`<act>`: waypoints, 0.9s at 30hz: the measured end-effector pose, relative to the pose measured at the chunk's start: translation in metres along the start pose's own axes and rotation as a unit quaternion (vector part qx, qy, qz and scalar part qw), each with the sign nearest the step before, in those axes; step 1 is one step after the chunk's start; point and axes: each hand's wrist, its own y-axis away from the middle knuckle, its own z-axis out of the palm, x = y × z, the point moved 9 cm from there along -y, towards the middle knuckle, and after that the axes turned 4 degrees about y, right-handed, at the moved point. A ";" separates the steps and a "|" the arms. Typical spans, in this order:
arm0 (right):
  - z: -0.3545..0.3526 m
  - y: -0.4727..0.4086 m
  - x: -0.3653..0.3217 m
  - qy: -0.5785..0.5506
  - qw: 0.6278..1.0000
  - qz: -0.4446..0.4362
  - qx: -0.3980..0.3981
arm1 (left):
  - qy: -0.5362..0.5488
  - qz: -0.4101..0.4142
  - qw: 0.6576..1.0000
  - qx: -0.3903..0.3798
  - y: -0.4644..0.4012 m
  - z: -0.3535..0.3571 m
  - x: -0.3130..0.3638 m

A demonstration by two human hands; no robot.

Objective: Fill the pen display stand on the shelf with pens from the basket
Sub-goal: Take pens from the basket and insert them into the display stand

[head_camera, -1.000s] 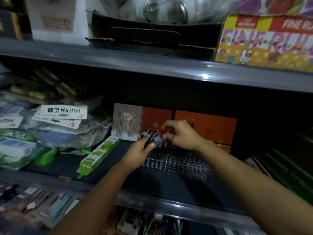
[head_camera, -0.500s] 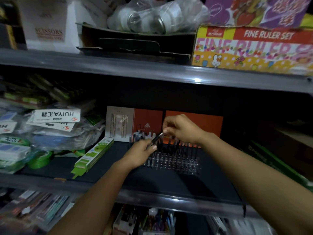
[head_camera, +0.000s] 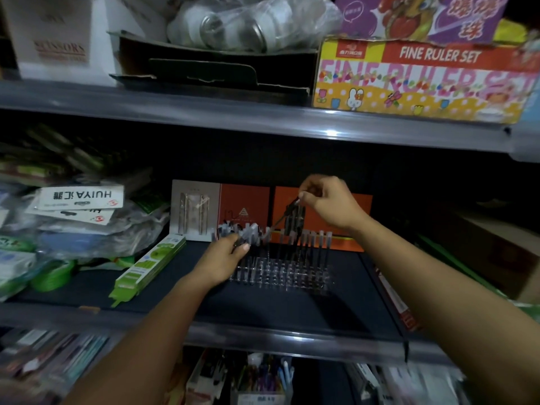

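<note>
Head camera view, looking down at a dim shop shelf (head_camera: 292, 320) where I watch two bare arms reach in. A clear plastic pen stand (head_camera: 280, 273) sits on the dark shelf mat, just in front of orange boxes (head_camera: 321, 206) leaning against the back. A row of pens (head_camera: 309, 244) stands upright along the stand's back slots; the front rows look unfilled.

My left hand (head_camera: 225, 258) is at the stand's left end, fingers curled round a small bundle of pens (head_camera: 248, 236). My right hand (head_camera: 327, 203) is raised above the stand's back row, thumb and fingers pinching the top of a single dark pen (head_camera: 285, 214), which slants down to the left toward the bundle. Half a second ago the right hand was lower and close to the left, meeting it at the bundle; now it has lifted up and to the right, and the pen has come away with it. The left hand has hardly shifted.

A green flat packet (head_camera: 149, 267) lies to the left of the stand, with bagged goods (head_camera: 76, 223) beyond it. On the shelf above sits a ruler set box (head_camera: 423, 80). The basket is out of my sight.
</note>
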 end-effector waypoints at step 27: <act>0.130 -0.015 0.016 0.156 0.970 -0.047 -0.181 | 0.085 0.033 0.995 0.030 -0.022 0.007 -0.004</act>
